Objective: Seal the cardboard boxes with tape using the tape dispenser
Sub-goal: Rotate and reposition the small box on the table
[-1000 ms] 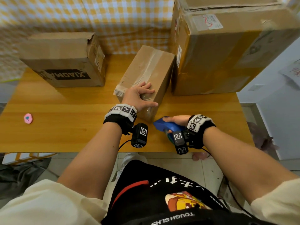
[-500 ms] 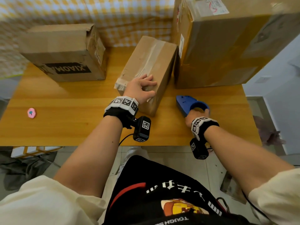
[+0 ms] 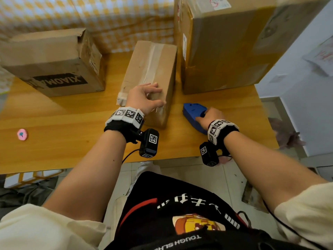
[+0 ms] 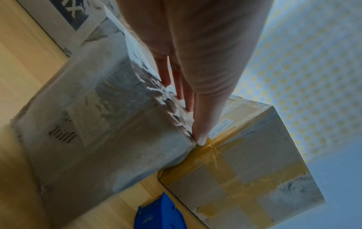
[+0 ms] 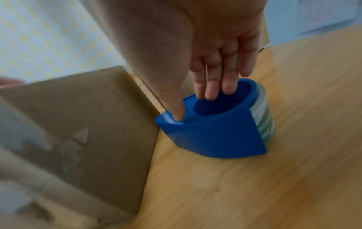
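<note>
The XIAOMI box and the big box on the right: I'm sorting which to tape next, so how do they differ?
The XIAOMI box is lower, carries a black printed logo upside down, and its top corner is torn and gaping. The big box stands far taller, and wears yellowish tape bands and white labels. Both are brown cardboard standing on the wooden table, untouched by either hand.
</note>
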